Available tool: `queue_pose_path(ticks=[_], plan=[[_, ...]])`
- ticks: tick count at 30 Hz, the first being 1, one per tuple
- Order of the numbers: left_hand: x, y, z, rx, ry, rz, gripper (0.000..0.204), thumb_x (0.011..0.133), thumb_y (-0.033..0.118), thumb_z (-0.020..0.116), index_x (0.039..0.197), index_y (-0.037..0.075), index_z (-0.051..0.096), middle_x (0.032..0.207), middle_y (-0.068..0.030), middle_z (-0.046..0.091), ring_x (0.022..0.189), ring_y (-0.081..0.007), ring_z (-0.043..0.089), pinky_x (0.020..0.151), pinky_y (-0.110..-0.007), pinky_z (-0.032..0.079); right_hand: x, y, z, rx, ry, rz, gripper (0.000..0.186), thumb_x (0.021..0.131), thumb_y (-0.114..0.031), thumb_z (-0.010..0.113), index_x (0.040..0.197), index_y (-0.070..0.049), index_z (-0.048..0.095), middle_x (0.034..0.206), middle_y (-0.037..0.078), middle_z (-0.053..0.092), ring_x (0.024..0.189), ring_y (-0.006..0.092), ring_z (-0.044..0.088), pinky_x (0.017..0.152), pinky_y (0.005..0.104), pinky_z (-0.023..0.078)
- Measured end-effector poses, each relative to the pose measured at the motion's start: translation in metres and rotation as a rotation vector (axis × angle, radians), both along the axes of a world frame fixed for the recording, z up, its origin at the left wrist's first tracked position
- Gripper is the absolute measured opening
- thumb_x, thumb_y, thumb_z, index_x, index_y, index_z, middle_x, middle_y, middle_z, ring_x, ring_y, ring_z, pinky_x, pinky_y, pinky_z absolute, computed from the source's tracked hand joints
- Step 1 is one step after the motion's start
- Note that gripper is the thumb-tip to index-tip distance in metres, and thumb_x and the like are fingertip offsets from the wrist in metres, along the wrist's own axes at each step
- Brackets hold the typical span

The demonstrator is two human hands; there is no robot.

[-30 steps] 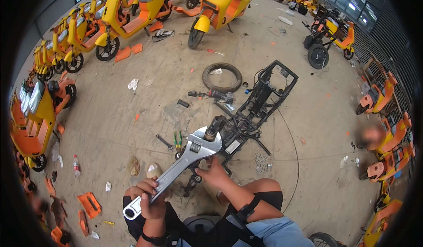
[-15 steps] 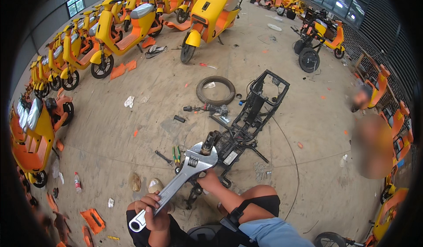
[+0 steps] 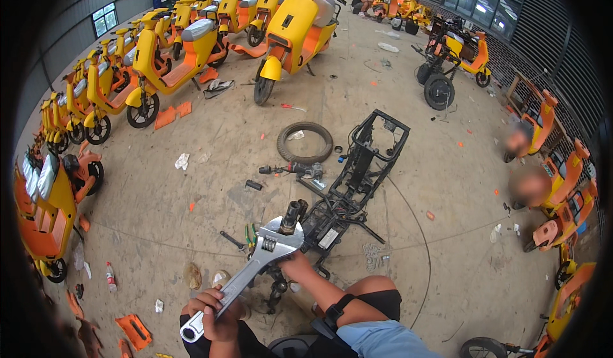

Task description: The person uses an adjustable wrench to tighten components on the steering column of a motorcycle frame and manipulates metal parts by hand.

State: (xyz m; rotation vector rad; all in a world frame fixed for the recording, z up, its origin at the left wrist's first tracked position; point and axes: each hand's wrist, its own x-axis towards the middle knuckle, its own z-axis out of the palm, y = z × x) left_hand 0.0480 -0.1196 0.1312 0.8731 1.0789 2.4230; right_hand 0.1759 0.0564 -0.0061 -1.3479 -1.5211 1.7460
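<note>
**Wrench on the steering tube of a stripped scooter frame**

The person is holding a large adjustable wrench with the left hand closing its grip around the lower end of the handle, fingers wrapped right round it. The right hand is resting just under the wrench head, against the top of the frame; whether its grip is closing on the wrench or on the frame itself I cannot tell. The wrench jaws are sitting at the base of the dark steering tube that is sticking up at the near end of the black scooter frame, which is lying on the concrete floor.

Judging by how things are lying, the stripping is looking well advanced: the frame is showing no body panels, seat or wheels, a loose tyre is lying beyond it, and a black handlebar piece is lying detached beside it. Small tools with green handles are lying near the wrench head. What seems left is the fitting at the steering tube, which is not yet off, since the wrench is sitting on it. Intact yellow scooters are standing around the floor.
</note>
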Motion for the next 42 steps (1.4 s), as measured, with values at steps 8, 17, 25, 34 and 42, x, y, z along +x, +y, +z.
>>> queue_pose_path(ticks=[8,17,25,34,42], plan=[[-0.002,0.004,0.003,0.006,-0.021,-0.002,0.020,0.081,0.020,0.054,0.075,0.009,0.038,0.068,-0.0060,0.041,0.079,-0.0219,0.049,0.097,-0.043,0.040,0.004,0.008,0.004,0.042,0.074,0.100,0.063,0.075,-0.009,0.068,0.133,0.002,0.043,0.125,0.018,0.060,0.120,0.0285,0.056,0.101,0.0350,0.041],[-0.005,0.004,0.006,0.011,-0.034,-0.011,0.020,0.081,0.017,0.055,0.075,0.010,0.037,0.067,-0.0066,0.042,0.078,-0.0224,0.049,0.096,-0.042,0.044,0.007,0.013,-0.010,-0.009,0.076,0.139,0.072,0.072,-0.008,0.070,0.137,0.000,0.040,0.131,0.019,0.057,0.124,0.0286,0.053,0.102,0.0353,0.041],[-0.017,0.007,0.012,-0.001,-0.024,-0.024,0.021,0.080,0.019,0.058,0.075,0.010,0.040,0.069,-0.0076,0.048,0.080,-0.0244,0.054,0.094,-0.045,0.046,0.009,0.015,-0.006,0.047,0.139,0.151,0.068,0.073,-0.010,0.069,0.135,0.000,0.043,0.127,0.019,0.059,0.118,0.0301,0.057,0.099,0.0376,0.043],[-0.036,0.025,0.047,-0.035,0.039,-0.108,0.019,0.081,0.016,0.054,0.074,0.010,0.038,0.065,-0.0079,0.046,0.077,-0.0242,0.053,0.089,-0.044,0.048,0.004,0.017,-0.021,0.218,0.087,0.132,0.073,0.073,-0.016,0.070,0.135,0.002,0.037,0.123,0.025,0.058,0.117,0.0372,0.057,0.096,0.0403,0.045],[-0.064,0.039,0.050,-0.087,-0.058,-0.179,0.019,0.082,0.018,0.053,0.073,0.012,0.037,0.064,-0.0041,0.042,0.075,-0.0223,0.050,0.089,-0.043,0.045,0.009,0.016,-0.007,0.193,0.039,0.161,0.081,0.072,-0.017,0.072,0.140,0.002,0.032,0.123,0.025,0.058,0.113,0.0376,0.060,0.093,0.0404,0.047]])
